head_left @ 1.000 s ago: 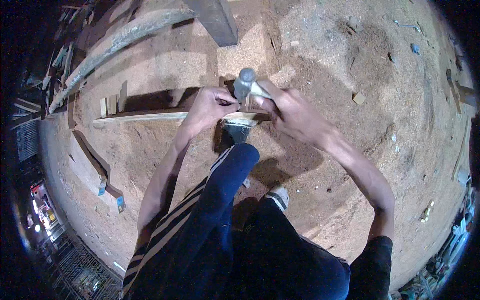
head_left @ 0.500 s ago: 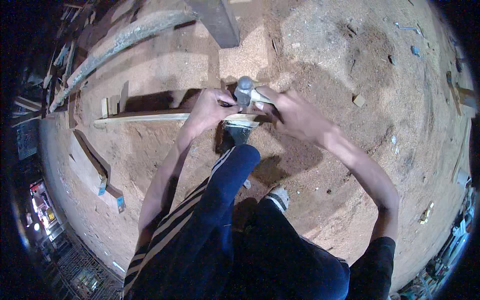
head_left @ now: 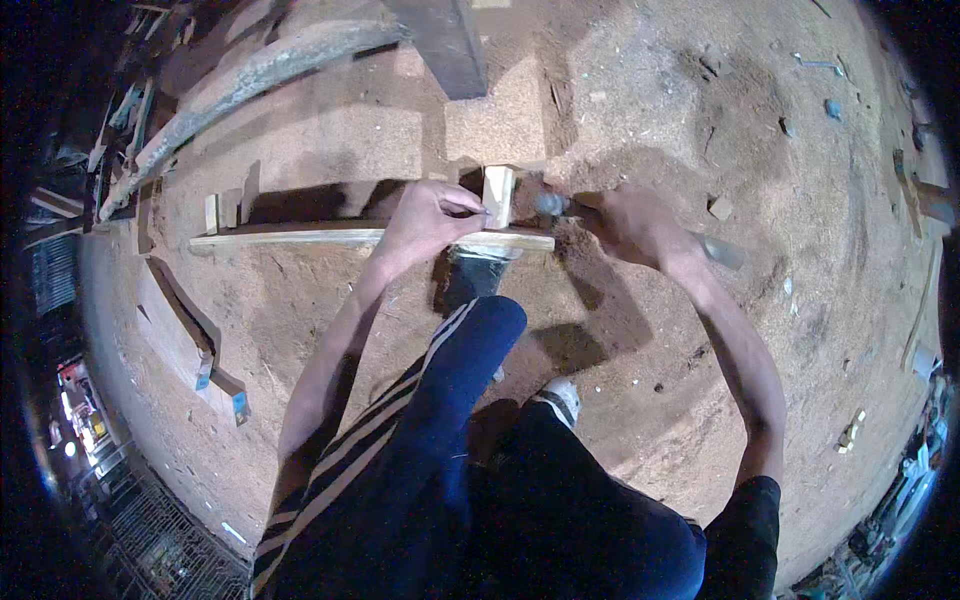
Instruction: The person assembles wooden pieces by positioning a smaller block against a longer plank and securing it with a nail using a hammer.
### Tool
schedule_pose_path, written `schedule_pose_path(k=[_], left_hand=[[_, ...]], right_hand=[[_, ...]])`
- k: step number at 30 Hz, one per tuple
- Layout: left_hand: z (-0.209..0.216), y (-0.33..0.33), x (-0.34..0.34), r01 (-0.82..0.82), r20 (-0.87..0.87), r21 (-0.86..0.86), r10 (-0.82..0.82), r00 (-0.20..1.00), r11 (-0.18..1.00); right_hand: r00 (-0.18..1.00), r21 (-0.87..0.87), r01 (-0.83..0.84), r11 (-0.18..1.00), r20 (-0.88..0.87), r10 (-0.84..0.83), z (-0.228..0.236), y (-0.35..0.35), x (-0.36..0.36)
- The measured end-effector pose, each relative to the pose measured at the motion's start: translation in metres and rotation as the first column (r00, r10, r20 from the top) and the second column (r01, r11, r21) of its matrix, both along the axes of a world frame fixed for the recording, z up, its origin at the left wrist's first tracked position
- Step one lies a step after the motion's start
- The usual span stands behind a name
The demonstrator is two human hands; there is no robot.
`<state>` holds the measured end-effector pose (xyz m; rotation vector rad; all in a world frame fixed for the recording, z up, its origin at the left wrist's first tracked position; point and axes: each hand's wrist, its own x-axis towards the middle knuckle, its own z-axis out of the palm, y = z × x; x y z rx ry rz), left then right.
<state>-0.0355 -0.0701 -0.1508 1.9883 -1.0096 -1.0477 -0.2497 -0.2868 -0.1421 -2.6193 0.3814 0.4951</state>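
Note:
A long, pale wooden strip (head_left: 300, 237) lies crosswise in front of me, with its right end over my shoe (head_left: 480, 278). A short wood block (head_left: 498, 198) stands at that end. Beside the block my left hand (head_left: 430, 220) is closed in a pinch, holding what looks like a small nail (head_left: 487, 212) against the block's left side. To the right, my right hand (head_left: 635, 225) is wrapped round a hammer (head_left: 549, 204). The hammer's head points at the block, a little apart from it, and the handle's end shows behind my wrist.
At the far left end of the strip stands another small block (head_left: 211, 214). A dark beam (head_left: 445, 50) and a pale pole (head_left: 250, 75) lie beyond. Boards (head_left: 180, 330) rest at left. A wood offcut (head_left: 720, 208) sits on the dusty ground (head_left: 620, 110) at right.
My right hand has drawn the hammer rightward, away from the left fingers, and turned its head toward the block. The block and the strip's right end are now uncovered. My left hand has shifted slightly right.

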Motion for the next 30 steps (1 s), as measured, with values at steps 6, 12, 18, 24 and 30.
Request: schedule_pose_path(k=[6, 12, 18, 24, 30], left_hand=[[-0.008, -0.010, -0.006, 0.054, 0.034, -0.084, -0.051, 0.998, 0.995], [0.006, -0.001, -0.007, 0.035, 0.099, -0.068, -0.028, 0.995, 0.997], [0.005, -0.005, -0.009, 0.032, 0.106, -0.082, -0.023, 0.994, 0.996], [-0.002, -0.002, -0.009, 0.004, 0.072, -0.087, 0.002, 0.997, 0.996], [-0.006, 0.001, -0.006, 0.018, 0.064, -0.128, -0.010, 0.998, 0.992]], right_hand=[[0.999, 0.151, 0.037, 0.988, 0.015, -0.039, -0.043, -0.028, -0.013], [0.956, 0.206, 0.046, 0.978, 0.276, -0.103, -0.049, 0.001, 0.016], [0.975, 0.284, 0.193, 0.939, 0.048, -0.215, -0.019, -0.017, 0.001], [0.906, 0.434, 0.144, 0.889, 0.304, -0.295, -0.057, 0.008, 0.010], [0.889, 0.541, 0.327, 0.775, 0.102, -0.447, -0.033, -0.006, -0.024]])
